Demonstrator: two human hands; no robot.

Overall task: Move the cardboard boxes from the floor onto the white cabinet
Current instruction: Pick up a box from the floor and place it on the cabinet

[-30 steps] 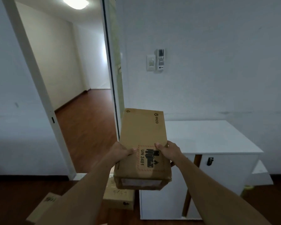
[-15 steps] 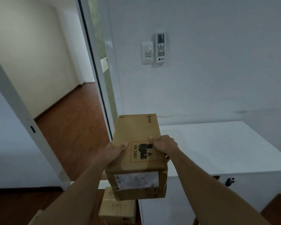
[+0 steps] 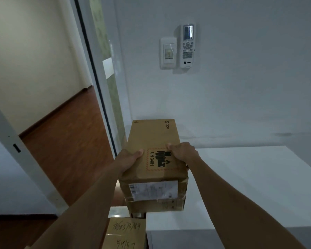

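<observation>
Cardboard box (image 3: pixel 153 164), PICO mark, UN 3481 label: clamped between our left hand (image 3: pixel 128 159) and right hand (image 3: pixel 182 152), over the white cabinet (image 3: pixel 250 186)'s left edge. Risk: it may overhang and tip if released here. Nearby: 1 handwritten box (image 3: pixel 126 232) below; wall remote (image 3: pixel 187 45). Cabinet top unobstructed.

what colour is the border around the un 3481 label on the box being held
Red-orange hatched border on the brown cardboard box, with black print inside; it shows in the head view.
</observation>
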